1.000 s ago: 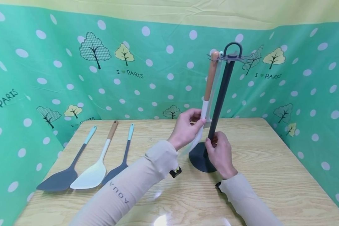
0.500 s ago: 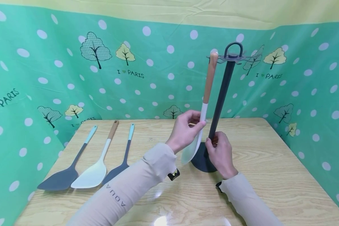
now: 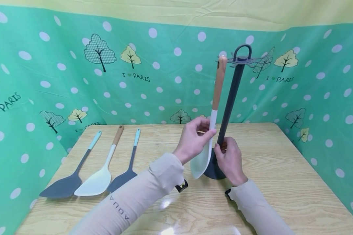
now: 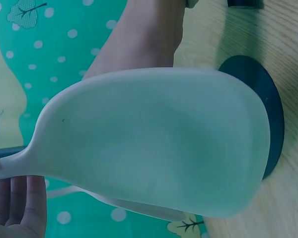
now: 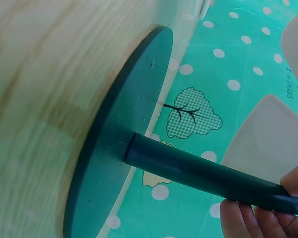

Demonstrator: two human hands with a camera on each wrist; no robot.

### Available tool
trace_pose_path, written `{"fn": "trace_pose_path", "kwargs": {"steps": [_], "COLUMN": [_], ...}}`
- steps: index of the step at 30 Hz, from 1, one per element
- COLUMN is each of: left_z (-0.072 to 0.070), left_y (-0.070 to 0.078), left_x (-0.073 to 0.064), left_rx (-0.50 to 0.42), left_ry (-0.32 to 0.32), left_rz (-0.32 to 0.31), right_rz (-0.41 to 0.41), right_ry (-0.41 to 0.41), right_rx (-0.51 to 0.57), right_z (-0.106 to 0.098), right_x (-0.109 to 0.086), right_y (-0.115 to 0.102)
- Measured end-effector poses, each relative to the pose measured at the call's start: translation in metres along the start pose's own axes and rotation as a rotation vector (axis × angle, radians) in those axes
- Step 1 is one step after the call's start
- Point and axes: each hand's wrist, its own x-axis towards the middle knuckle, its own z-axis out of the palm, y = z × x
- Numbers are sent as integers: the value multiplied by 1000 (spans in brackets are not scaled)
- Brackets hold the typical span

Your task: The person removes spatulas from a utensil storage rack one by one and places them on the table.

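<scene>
My left hand (image 3: 194,138) pinches the white neck of a white spatula (image 3: 200,161) with a brown handle. Its broad blade (image 4: 154,139) points downward and fills much of the left wrist view. The handle's top, with a hole in it, is right at the hooks (image 3: 242,61) of a dark utensil stand. Low on the stand's pole (image 3: 230,101), my right hand (image 3: 230,160) grips it just above the round base (image 3: 213,171). Behind the held spatula, a second pale utensil (image 4: 144,207) shows in the left wrist view; the head view hides it.
Three spatulas lie side by side at the table's left: a dark grey one (image 3: 63,186) with a mint handle, a white one (image 3: 95,182) with a brown handle, and another dark grey one (image 3: 123,179), partly covered by my left sleeve. A green dotted curtain (image 3: 164,98) surrounds the table.
The held spatula has dropped slightly and its blade has turned, now showing wider beside the base. The mint handle behind it has gone out of sight. My right hand keeps its place.
</scene>
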Motion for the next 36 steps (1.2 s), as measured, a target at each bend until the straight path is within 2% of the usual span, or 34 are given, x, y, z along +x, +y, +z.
{"fn": "trace_pose_path", "kwargs": {"steps": [10,36], "left_z": [0,0], "left_y": [5,6], "left_x": [-6,-8], "left_rx": [5,39], "left_ry": [34,59], "left_rz": [-4,13], "right_rz": [11,7], "right_ry": [-16,-6], "right_rx": [-4,-14], "right_z": [0,1], "right_x": [0,0], "right_y": [0,1]}}
